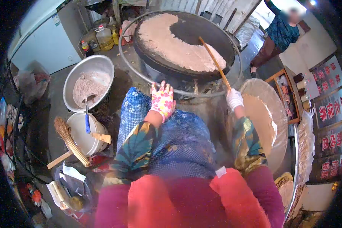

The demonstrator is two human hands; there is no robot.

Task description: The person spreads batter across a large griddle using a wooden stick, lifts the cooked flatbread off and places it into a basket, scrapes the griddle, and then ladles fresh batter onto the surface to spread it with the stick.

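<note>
My right hand (235, 98), in a white glove, is wrapped round the near end of a long wooden stick (213, 60). The stick's far end reaches over a large round black griddle (190, 31). A crescent of pale pinkish-brown batter (169, 47) covers part of the griddle, and the stick crosses its right side. In a white glove with pink and yellow flowers, my left hand (163, 101) lies on my blue patterned clothing near the knee, fingers stretched out and holding nothing. A metal ring (126, 60) runs round the griddle, just beyond my left fingertips.
On the left, a metal basin (103, 64) holds batter and a blue-handled ladle (87, 121). Below it are a white bucket (98, 133) and a straw brush (69, 138). Thin round flatbreads (256, 121) lie at right. A person (279, 34) stands at the back right.
</note>
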